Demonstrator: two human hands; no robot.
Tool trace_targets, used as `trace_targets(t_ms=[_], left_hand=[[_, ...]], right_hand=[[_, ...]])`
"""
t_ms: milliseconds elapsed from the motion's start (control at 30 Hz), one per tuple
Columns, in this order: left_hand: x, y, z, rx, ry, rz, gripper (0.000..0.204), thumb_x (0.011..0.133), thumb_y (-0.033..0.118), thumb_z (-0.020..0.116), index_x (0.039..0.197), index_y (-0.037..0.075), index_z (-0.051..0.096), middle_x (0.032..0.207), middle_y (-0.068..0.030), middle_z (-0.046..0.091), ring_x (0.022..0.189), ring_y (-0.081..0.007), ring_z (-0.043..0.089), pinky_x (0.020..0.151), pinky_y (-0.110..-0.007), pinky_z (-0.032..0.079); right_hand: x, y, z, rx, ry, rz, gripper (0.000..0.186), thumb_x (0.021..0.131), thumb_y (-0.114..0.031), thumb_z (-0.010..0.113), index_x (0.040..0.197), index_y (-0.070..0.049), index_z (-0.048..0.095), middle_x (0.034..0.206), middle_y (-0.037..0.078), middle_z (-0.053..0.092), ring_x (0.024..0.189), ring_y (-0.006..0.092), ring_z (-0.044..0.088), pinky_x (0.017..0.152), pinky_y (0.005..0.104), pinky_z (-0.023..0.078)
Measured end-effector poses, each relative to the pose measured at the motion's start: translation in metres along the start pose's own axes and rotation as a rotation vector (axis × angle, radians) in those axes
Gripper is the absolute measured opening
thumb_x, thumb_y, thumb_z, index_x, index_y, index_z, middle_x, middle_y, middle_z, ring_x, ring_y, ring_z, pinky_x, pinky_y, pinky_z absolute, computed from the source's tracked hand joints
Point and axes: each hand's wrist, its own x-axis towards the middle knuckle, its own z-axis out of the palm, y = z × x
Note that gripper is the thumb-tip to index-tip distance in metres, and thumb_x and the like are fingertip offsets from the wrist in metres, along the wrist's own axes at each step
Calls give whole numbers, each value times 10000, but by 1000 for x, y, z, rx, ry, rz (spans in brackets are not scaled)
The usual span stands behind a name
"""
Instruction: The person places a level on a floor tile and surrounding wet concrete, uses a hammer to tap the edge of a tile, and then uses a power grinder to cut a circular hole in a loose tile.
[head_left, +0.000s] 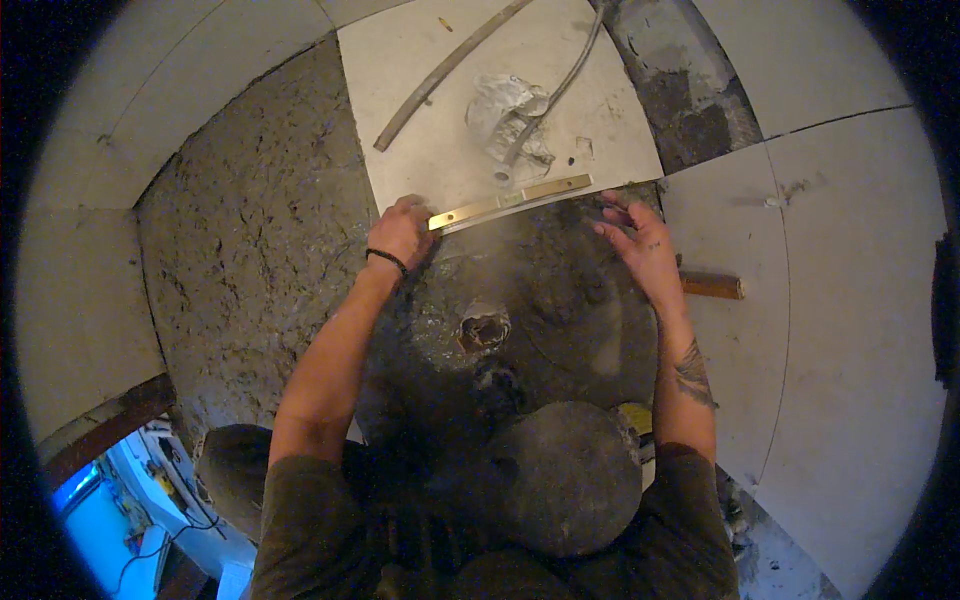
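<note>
Level (510,201) lies crosswise, left hand (402,232) gripping end.

The left end of the spirit level (510,201) is covered by the left hand (402,231), so how the fingers close on it cannot be told. The fingertips of the right hand (640,245) are lost against the dark mortar bed (250,260). The wooden handle (712,286) is partly hidden behind the right wrist, and its tool head is not seen. The crumpled grey object (505,115) on the tile (420,160) is too blurred to be identified. The floor below is masked by the knees (560,480).
</note>
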Motion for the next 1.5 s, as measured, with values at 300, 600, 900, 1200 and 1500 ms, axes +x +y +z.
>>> trace_targets(t_ms=[300, 600, 900, 1200, 1500], left_hand=[[0, 5, -4, 1, 4, -6, 237, 751, 198, 661, 982, 147, 649, 1232, -80, 523, 1062, -315, 541, 887, -418, 465], [0, 3, -3, -1, 8, -2, 232, 746, 181, 664, 973, 137, 650, 1225, -83, 528, 1054, -311, 549, 876, -410, 472], [-1, 2, 0, -13, 6, -5, 253, 744, 201, 675, 988, 137, 655, 1239, -81, 521, 1069, -306, 542, 891, -411, 463], [0, -2, 3, -1, 2, 2, 274, 761, 227, 671, 1015, 131, 638, 1255, -96, 511, 1085, -322, 529, 899, -414, 457], [-2, -1, 2, -18, 17, 15, 237, 759, 216, 666, 978, 127, 644, 1240, -99, 520, 1069, -328, 540, 886, -421, 465]], right_hand=[[2, 0, 1, 5, -13, 2, 413, 751, -131, 718, 1141, -73, 596, 983, 110, 625, 877, 218, 617, 802, 322, 481], [0, 3, 1, -4, -15, -14, 403, 756, -138, 713, 1135, -69, 596, 997, 115, 631, 889, 223, 623, 800, 329, 483], [-2, 1, 2, -6, -18, 9, 399, 765, -149, 708, 1138, -64, 592, 1030, 121, 631, 902, 228, 630, 801, 330, 488], [-1, 1, 1, -58, -80, 28, 355, 783, -40, 675, 1116, -6, 556, 1166, 76, 603, 973, 175, 602, 822, 301, 482], [-3, 0, 4, 1, -39, 19, 415, 768, -139, 703, 1158, -67, 581, 1011, 125, 628, 921, 234, 629, 804, 337, 488]])
